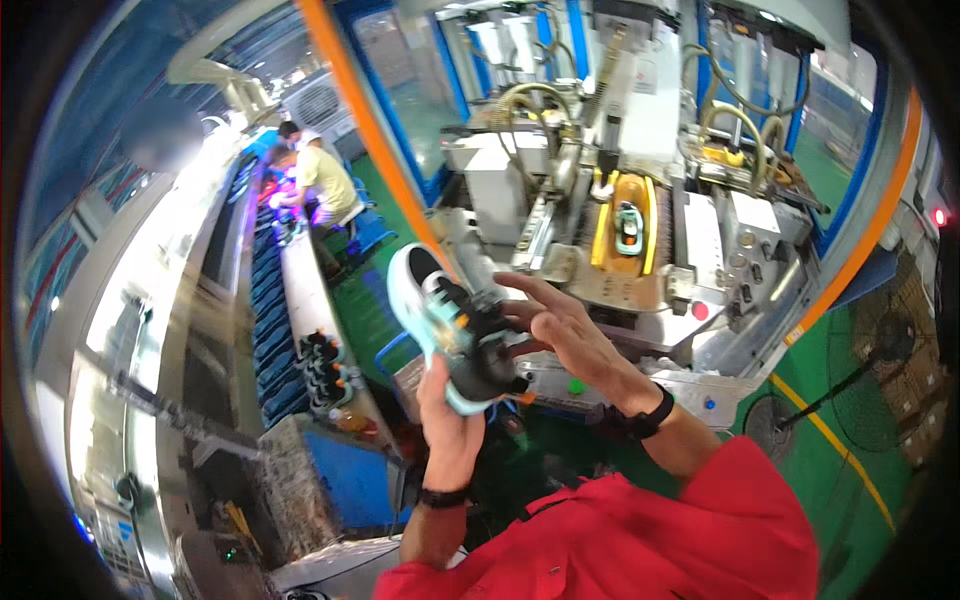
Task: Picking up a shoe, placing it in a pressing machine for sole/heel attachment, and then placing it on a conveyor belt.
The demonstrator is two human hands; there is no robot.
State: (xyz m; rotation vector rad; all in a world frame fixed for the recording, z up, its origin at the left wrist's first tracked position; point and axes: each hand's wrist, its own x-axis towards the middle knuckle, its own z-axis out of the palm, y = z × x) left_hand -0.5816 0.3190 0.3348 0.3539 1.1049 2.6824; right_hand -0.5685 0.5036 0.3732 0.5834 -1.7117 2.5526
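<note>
Sneaker (451,325), mint, black (some orange), is gripped by left hand (450,425), right hand (572,342) spread.

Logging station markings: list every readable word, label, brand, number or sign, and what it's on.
No text can be read.
Yellow label on the orange frame: too small.
Faint reddish marks on the white machine panel: too small.
Small pale mark on the red shirt: too small.
Shoe in the left hand: no legible lettering.
</note>
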